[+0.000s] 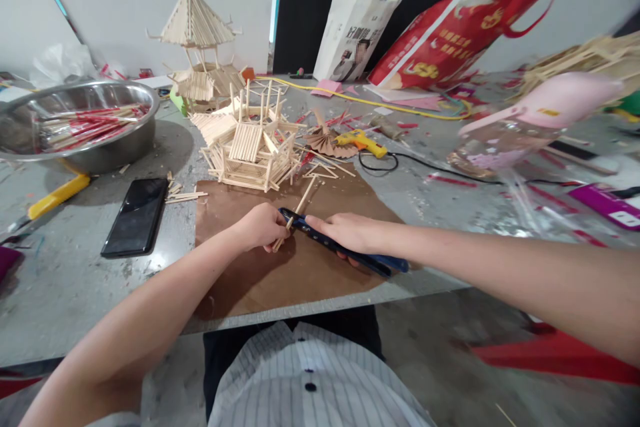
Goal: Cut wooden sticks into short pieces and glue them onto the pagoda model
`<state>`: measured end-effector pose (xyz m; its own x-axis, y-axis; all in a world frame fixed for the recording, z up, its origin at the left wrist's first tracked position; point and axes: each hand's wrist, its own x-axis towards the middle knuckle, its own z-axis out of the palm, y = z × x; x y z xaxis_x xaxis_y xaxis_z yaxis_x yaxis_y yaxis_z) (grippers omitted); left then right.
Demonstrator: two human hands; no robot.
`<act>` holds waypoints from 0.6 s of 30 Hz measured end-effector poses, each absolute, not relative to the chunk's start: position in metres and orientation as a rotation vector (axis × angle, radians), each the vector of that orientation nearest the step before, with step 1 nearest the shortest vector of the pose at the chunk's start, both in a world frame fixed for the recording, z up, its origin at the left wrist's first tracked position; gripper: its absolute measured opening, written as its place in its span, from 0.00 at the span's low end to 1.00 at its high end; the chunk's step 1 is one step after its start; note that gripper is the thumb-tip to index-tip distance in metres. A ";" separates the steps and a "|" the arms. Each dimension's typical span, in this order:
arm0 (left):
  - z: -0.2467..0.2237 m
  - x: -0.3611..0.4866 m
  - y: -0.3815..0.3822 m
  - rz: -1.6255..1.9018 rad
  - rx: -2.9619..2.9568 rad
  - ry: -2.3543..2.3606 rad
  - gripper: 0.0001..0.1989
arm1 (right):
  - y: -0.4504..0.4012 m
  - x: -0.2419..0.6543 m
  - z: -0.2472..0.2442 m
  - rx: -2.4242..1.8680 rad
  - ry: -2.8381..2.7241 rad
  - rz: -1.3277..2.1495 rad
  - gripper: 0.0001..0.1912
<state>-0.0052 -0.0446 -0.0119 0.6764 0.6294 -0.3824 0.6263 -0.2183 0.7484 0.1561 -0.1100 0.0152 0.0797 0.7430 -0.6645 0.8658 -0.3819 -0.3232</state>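
Note:
My left hand (pixel 260 227) is closed round thin wooden sticks (pixel 304 199) and keeps them slanted over the brown sheet. The fingers of my right hand (pixel 343 233) wrap the handles of a blue and black hand cutter (pixel 320 237). Its head crosses the sticks right beside my left fingers; whether its blade touches the wood I cannot make out. Just beyond my hands stands a small stick-built pavilion model (pixel 247 150) with upright posts. Below both hands lies the brown sheet (pixel 240 287).
Behind stands a taller stick pagoda (pixel 193 20). A steel basin (pixel 145 113) holds packed sticks at left, near a phone (pixel 136 217) and a yellow-handled tool (pixel 59 197). A yellow glue gun (pixel 363 142) trails a black cord; a pink-topped bottle (pixel 555 100) stands right.

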 end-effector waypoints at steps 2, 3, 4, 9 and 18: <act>-0.012 -0.005 -0.044 0.008 1.888 0.984 0.06 | -0.110 0.156 0.014 2.200 1.654 -1.180 0.44; -0.013 -0.005 -0.044 0.009 1.881 0.987 0.06 | -0.110 0.157 0.012 2.206 1.663 -1.171 0.44; -0.013 -0.005 -0.044 0.011 1.874 0.992 0.06 | -0.111 0.157 0.011 2.215 1.671 -1.163 0.44; -0.013 -0.005 -0.044 0.019 1.848 0.987 0.06 | -0.111 0.159 0.006 2.239 1.676 -1.154 0.44; -0.014 -0.006 -0.041 0.000 1.819 0.977 0.06 | -0.110 0.161 0.002 2.233 1.683 -1.091 0.46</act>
